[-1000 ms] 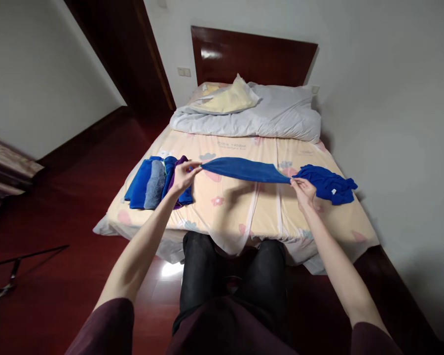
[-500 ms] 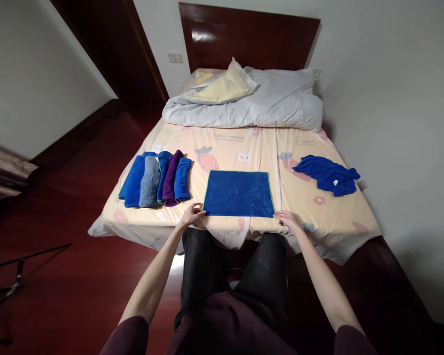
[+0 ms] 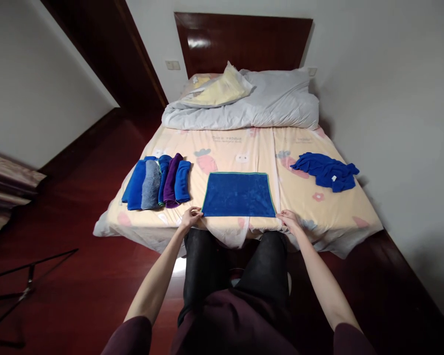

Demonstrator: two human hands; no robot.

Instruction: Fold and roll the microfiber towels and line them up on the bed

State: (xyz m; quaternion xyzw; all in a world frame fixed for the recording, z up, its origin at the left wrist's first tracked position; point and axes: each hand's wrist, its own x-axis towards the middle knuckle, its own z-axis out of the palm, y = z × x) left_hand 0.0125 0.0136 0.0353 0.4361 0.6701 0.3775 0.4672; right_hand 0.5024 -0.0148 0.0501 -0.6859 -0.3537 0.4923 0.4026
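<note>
A blue towel [image 3: 239, 195] with a green edge lies flat in a rectangle near the front of the bed [image 3: 240, 148]. My left hand [image 3: 191, 217] pinches its near left corner. At the near right corner, my right hand [image 3: 288, 220] has its fingers closed on the towel. To the left sits a row of rolled or folded towels: several blue ones [image 3: 182, 181], a grey one [image 3: 151, 185] and a purple one [image 3: 172, 180]. On the right a crumpled blue cloth [image 3: 327, 171] with a small white tag lies in a heap.
A grey quilt [image 3: 281, 101] and a yellow pillow [image 3: 225, 88] lie at the head of the bed, below a dark wooden headboard [image 3: 244, 42]. A black metal stand [image 3: 27, 281] is on the floor at left. Curtain folds [image 3: 9, 190] hang at the left edge.
Both hands stay at the near corners and have spread slightly apart, and the near edge of the towel looks a little wider and straighter. The camera view has shifted slightly.
</note>
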